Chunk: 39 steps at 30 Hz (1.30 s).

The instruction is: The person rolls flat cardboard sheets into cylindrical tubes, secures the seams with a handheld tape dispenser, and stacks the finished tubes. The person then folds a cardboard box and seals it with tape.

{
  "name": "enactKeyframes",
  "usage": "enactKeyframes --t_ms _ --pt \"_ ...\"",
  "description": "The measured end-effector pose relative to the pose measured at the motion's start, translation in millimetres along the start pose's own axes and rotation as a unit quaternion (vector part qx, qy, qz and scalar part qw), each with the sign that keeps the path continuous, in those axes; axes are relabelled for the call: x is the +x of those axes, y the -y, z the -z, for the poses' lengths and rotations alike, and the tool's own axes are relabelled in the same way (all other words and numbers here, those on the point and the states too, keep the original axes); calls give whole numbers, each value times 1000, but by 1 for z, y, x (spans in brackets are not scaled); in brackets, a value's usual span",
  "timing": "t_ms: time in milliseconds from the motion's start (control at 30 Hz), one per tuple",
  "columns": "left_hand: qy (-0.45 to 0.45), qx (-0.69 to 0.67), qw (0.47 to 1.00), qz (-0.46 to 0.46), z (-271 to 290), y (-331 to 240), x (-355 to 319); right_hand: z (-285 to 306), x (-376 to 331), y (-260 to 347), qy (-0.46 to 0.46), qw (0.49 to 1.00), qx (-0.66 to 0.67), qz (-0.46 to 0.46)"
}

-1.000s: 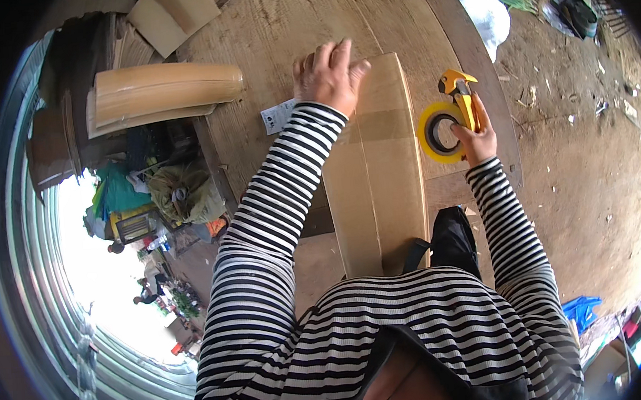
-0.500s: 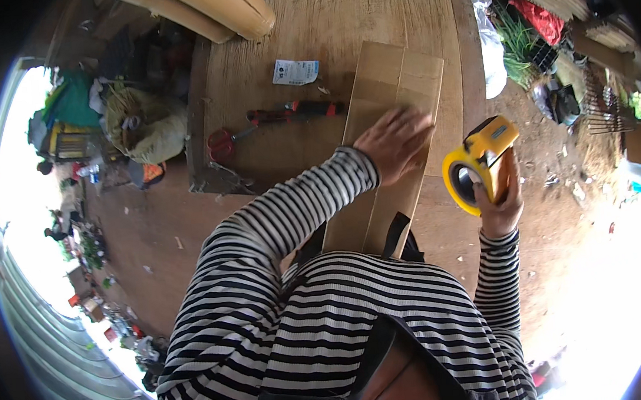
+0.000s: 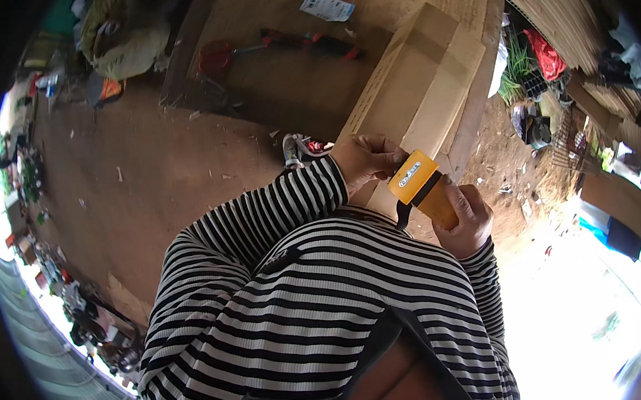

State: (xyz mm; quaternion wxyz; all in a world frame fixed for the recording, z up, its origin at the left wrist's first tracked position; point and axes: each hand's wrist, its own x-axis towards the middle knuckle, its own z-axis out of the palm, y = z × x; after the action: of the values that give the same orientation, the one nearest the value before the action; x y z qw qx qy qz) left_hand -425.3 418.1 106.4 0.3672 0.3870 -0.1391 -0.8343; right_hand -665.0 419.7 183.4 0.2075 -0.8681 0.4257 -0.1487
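Observation:
My right hand (image 3: 469,215) is wrapped round a yellow tape dispenser (image 3: 413,179), holding it in front of my body over the near end of a long cardboard box (image 3: 408,67). My left hand (image 3: 366,160) is closed, thumb and fingertips pinched right at the dispenser's front edge; what lies between the fingertips is too small to make out. The brown box slants from the wooden table toward me, its near end partly hidden by my hands and the dispenser.
On the wooden table (image 3: 277,6) lie red-handled scissors (image 3: 215,59), a red and black tool (image 3: 324,45) and a printed paper slip (image 3: 328,6). Stacked cardboard (image 3: 556,5) stands at the far right, near green plants (image 3: 514,75). A sack (image 3: 119,36) sits at the far left.
My left hand has left the box's top and come to the dispenser. My right hand has brought the dispenser inward and turned it. The view has shifted and the box slants more.

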Motion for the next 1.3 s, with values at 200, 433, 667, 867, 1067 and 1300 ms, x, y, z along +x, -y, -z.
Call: enactKeyframes --t_ms 200,433,667,867,1067,1300 --pt "-141 67 983 -98 40 -16 -30 11 -2 10 66 997 -39 3" --pt "-289 106 937 -166 124 -29 -9 19 1 2 111 990 -77 -29" --pt "-280 151 939 -132 155 -20 14 16 17 7 122 989 -80 -36" --pt "-303 172 931 -104 173 -19 20 8 27 15 164 981 -57 -84" --pt "-312 219 921 -81 198 26 55 -6 27 6 176 978 -69 -85" --pt "-300 246 921 -29 159 92 92 -9 23 -9 155 985 -57 -46"
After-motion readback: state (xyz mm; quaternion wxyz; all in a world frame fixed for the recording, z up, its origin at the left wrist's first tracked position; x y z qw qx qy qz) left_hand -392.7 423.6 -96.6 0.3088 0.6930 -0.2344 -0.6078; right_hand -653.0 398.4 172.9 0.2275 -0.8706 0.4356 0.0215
